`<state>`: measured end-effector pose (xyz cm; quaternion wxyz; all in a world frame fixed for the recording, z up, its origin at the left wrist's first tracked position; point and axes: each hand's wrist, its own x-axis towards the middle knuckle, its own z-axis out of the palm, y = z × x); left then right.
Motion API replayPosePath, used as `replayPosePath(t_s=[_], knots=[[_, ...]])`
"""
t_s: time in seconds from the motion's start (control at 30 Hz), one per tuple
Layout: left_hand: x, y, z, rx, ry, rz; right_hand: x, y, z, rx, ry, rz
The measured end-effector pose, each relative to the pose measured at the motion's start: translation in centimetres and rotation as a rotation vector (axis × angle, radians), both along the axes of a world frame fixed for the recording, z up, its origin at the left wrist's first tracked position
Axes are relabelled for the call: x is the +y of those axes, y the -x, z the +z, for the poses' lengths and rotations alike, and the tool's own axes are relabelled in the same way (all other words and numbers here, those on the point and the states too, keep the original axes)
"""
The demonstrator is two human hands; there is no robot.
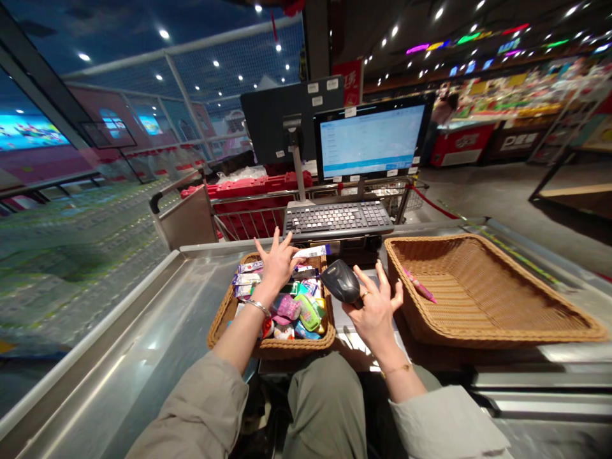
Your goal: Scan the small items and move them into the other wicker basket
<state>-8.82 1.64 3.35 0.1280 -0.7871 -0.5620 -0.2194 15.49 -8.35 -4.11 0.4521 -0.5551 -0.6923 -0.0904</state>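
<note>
My left hand (277,262) reaches over a small wicker basket (224,315) full of several colourful snack packets (299,309). Its fingers are spread, and thumb and forefinger pinch a slim white-and-blue packet (313,252) at the basket's far rim. My right hand (375,309) holds a black barcode scanner (340,280) in the palm, fingers fanned out, between the two baskets. A large wicker basket (482,325) at the right holds a single pink packet (419,285).
A keyboard (337,218) and a lit monitor (370,140) stand behind the baskets on a steel checkout counter (157,338). Red shopping baskets (248,191) sit behind a metal rail. Store aisles lie at the far right.
</note>
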Motion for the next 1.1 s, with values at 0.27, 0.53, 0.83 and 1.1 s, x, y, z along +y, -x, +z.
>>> replayPosePath(t_s=[0.27, 0.53, 0.83, 1.1], knots=[[-0.2, -0.6, 0.3, 0.012, 0.016, 0.027, 0.0, -0.3, 0.4, 0.025, -0.048, -0.045], [0.4, -1.8, 0.3, -0.009, -0.042, -0.027, -1.1, -1.2, 2.1, 0.088, -0.091, -0.141], [0.3, -5.2, 1.4, -0.012, -0.061, -0.108, -1.9, -4.0, 2.6, 0.089, -0.043, -0.254], [0.9, -9.0, 1.9, -0.009, -0.076, -0.222, -2.8, -6.7, 3.5, 0.189, -0.057, -0.348]])
